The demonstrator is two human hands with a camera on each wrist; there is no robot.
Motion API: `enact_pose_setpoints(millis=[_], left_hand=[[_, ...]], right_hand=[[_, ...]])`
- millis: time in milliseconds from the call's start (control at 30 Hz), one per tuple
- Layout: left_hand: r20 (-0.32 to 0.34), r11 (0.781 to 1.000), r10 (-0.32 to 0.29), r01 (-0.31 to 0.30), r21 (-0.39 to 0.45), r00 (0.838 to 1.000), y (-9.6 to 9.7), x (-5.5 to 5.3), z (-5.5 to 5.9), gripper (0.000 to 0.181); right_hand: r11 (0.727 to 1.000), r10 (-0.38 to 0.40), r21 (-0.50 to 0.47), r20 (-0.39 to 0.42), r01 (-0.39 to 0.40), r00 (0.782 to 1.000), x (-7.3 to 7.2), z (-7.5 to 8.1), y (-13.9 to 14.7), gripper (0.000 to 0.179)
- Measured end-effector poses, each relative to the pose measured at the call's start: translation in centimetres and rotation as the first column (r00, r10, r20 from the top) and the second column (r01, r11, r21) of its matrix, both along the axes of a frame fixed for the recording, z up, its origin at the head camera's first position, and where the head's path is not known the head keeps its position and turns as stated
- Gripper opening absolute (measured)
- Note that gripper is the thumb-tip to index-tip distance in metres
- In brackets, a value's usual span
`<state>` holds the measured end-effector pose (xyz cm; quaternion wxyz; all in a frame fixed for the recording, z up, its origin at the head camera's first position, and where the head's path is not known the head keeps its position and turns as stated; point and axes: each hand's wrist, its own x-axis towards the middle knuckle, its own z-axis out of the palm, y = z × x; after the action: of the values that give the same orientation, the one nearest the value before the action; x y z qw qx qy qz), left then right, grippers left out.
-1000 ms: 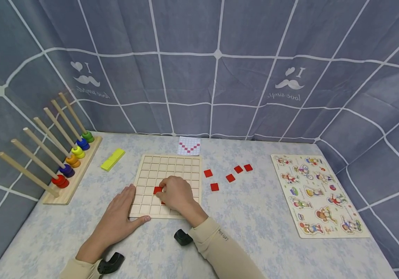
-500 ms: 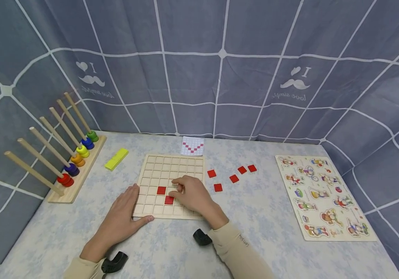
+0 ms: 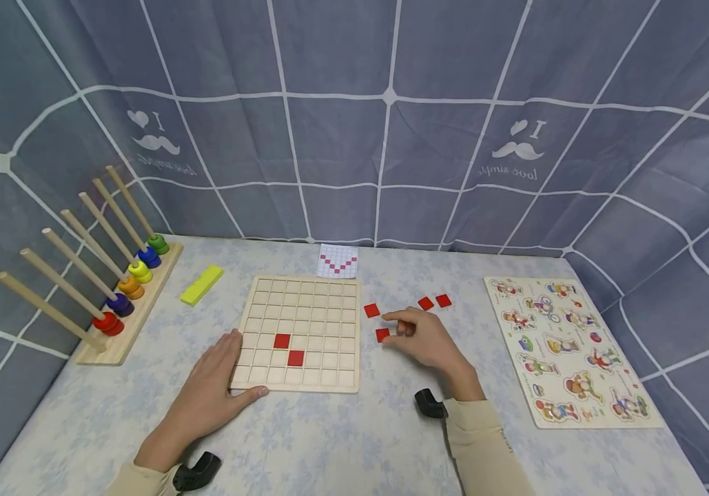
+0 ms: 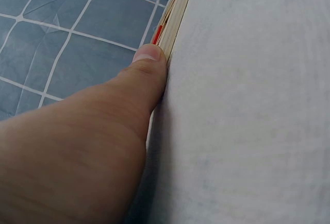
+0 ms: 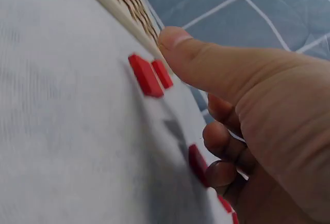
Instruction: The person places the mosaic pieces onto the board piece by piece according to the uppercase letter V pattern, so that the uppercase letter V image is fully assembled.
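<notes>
A wooden grid board (image 3: 329, 303) lies on the table, with one red square tile (image 3: 282, 341) and another red tile (image 3: 295, 358) in its cells. At the board's lower left corner rests my left hand (image 3: 211, 386), fingers along the left edge and thumb at the front edge. My right hand (image 3: 425, 341) hovers right of the board, thumb and index finger apart with nothing between them. A loose red tile (image 3: 382, 335) lies by its thumb, and a second (image 3: 371, 311) just beyond. In the right wrist view a shaded tile (image 5: 197, 165) sits beside the curled fingers; the head view hides it.
Farther right lie two more red tiles (image 3: 425, 303). A small pattern card (image 3: 337, 261) is behind the board. On the left stand a peg rack (image 3: 125, 331) with coloured rings and a yellow bar (image 3: 202, 285). A picture puzzle board (image 3: 568, 351) lies at right.
My right hand has left the board and moved right to the loose tiles, exposing both red tiles in the grid. My left hand has stayed at the board's corner.
</notes>
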<state>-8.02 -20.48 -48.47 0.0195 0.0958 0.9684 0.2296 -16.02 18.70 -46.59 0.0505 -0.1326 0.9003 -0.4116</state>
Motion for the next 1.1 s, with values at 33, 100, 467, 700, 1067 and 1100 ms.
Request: enact_pose_setpoints(millis=[33, 100, 467, 700, 1067, 1100], left_hand=[[-0.001, 1.0, 0.0, 0.0, 0.002, 1.0, 0.0, 0.0, 0.0, 0.119], [-0.001, 1.0, -0.001, 0.001, 0.005, 1.0, 0.0, 0.1, -0.1, 0.119], [-0.003, 1.0, -0.005, 0.005, 0.005, 1.0, -0.1, -0.1, -0.1, 0.119], [-0.008, 1.0, -0.006, 0.006, 0.003, 1.0, 0.0, 0.1, 0.0, 0.118], [-0.006, 1.0, -0.01, 0.01, -0.003, 1.0, 0.0, 0.0, 0.4, 0.117], [-0.005, 1.0, -0.01, 0.01, -0.003, 1.0, 0.0, 0.0, 0.4, 0.117]], right_hand=[[1.0, 0.001, 0.001, 0.012, -0.001, 1.0, 0.0, -0.1, 0.3, 0.037], [1.0, 0.007, 0.008, 0.033, -0.007, 0.999, 0.0, -0.4, 0.6, 0.036], [0.998, 0.0, 0.055, 0.037, -0.002, 0.999, -0.1, -1.2, 0.6, 0.031], [0.999, 0.001, 0.045, 0.02, -0.002, 1.0, -0.2, -1.4, 0.6, 0.028], [0.999, -0.009, 0.051, 0.014, 0.008, 1.0, -0.2, -1.3, 0.4, 0.022], [0.999, -0.01, 0.051, 0.014, 0.009, 1.0, -0.2, -1.3, 0.3, 0.022]])
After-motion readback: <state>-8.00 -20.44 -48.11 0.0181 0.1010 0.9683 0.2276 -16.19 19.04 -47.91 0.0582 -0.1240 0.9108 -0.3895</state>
